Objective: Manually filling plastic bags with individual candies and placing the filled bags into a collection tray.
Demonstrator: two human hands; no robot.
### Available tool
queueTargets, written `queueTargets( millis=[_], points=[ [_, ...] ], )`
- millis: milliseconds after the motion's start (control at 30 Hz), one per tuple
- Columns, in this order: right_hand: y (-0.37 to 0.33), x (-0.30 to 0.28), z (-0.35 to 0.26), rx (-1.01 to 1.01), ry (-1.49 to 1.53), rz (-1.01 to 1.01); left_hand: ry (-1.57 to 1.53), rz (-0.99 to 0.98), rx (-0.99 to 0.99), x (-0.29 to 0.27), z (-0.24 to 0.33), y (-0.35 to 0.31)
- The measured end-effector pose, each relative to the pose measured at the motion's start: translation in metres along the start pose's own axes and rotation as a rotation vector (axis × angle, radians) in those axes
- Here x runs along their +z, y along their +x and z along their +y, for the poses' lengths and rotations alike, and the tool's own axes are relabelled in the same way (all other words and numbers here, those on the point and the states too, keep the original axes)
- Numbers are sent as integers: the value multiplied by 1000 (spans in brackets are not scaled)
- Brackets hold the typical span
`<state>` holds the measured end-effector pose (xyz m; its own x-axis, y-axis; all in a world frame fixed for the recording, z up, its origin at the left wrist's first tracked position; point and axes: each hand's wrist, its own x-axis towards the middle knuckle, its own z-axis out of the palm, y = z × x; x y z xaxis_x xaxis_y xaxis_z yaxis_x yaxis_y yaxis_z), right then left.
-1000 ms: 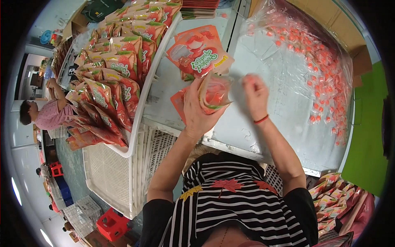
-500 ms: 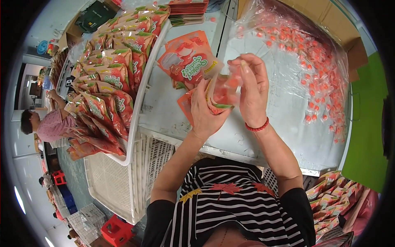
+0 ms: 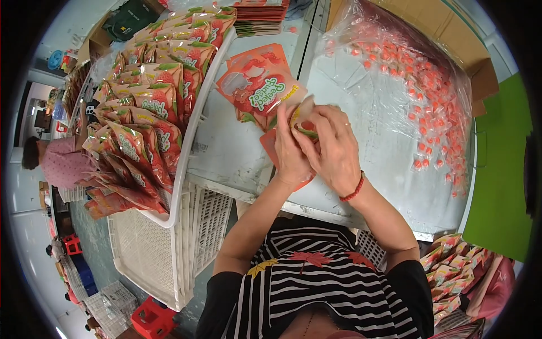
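A printed red and peach snack pouch (image 3: 303,120) is upright between my two hands above the table. My left hand (image 3: 291,157) is wrapped round its left side. My right hand (image 3: 339,151), with a red bead bracelet at the wrist, closes on its right side with bent fingers. Most of the pouch is hidden by the hands, and so is whatever lies inside it. Just beyond my hands, flat pouches (image 3: 262,85) of the same print lie in a loose pile. Another pouch edge shows beneath my left hand.
Many clear-wrapped red candies (image 3: 429,113) spread from a clear plastic bag in a cardboard box (image 3: 484,79) on the right. A white crate (image 3: 189,141) of filled pouches stands left. Stacked flat pouches (image 3: 259,20) lie at the back. A person (image 3: 65,163) works far left.
My right hand has come left and down from above the pouch's mouth onto its side. The clear-wrapped candy at its fingers is out of sight. The pouch is now more upright.
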<state>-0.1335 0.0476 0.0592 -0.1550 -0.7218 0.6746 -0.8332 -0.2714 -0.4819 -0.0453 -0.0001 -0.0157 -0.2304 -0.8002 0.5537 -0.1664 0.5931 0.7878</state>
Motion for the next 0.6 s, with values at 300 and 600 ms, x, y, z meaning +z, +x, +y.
queueTargets(
  millis=[300,600],
  points=[
    [6,-2,7,205,-19,-215,8,-41,14,10,2,-6],
    [35,-14,27,90,299,-459,-244,-177,48,-6,-2,0]
  ],
)
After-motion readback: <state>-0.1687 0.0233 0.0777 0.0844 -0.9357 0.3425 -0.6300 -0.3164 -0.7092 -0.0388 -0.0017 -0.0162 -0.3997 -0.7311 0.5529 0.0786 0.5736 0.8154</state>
